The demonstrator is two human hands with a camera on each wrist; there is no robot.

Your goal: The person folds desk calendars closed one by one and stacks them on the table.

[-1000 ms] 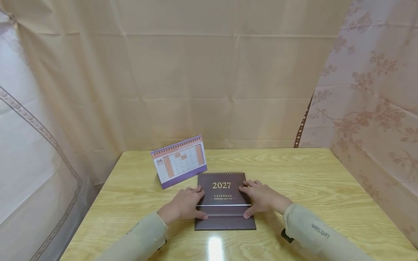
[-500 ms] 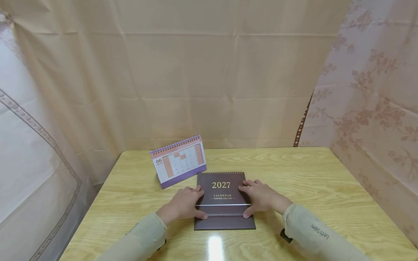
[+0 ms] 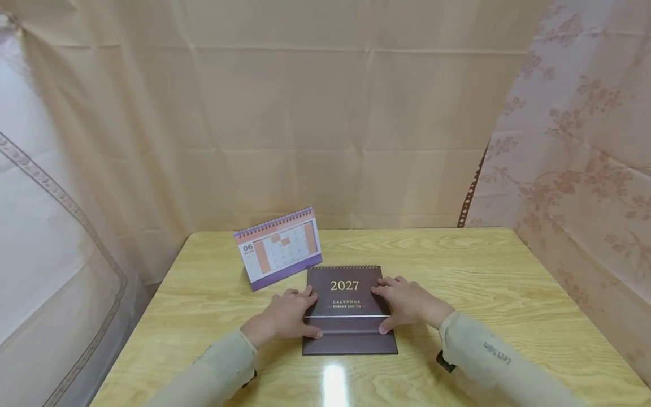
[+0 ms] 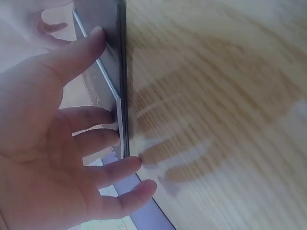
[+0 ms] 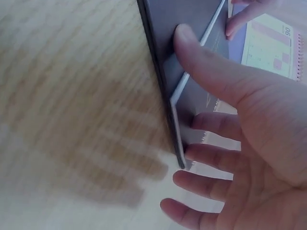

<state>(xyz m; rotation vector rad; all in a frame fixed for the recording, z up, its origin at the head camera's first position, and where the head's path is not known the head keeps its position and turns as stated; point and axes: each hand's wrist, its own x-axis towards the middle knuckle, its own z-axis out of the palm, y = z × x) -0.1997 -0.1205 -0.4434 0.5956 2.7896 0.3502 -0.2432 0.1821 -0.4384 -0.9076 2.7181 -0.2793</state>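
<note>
Dark calendar (image 3: 346,294), lower centre of frame — likely light, stiff card; grip side edges, where left hand (image 3: 282,317) and right hand (image 3: 408,303) rest, fingers spread.

This is a curtained-off nook; whether in a home or an office cannot be told. Beige cloth (image 3: 325,124) fills the head view's upper centre, floral cloth (image 3: 585,158) its right, behind a wood-grain table (image 3: 468,282) at lower centre.

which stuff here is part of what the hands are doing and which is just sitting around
In use:
dark 2027 calendar
left hand and right hand, touching it

Seemingly just around:
purple-based 06 calendar
wood-grain table, as support
beige curtain
</note>
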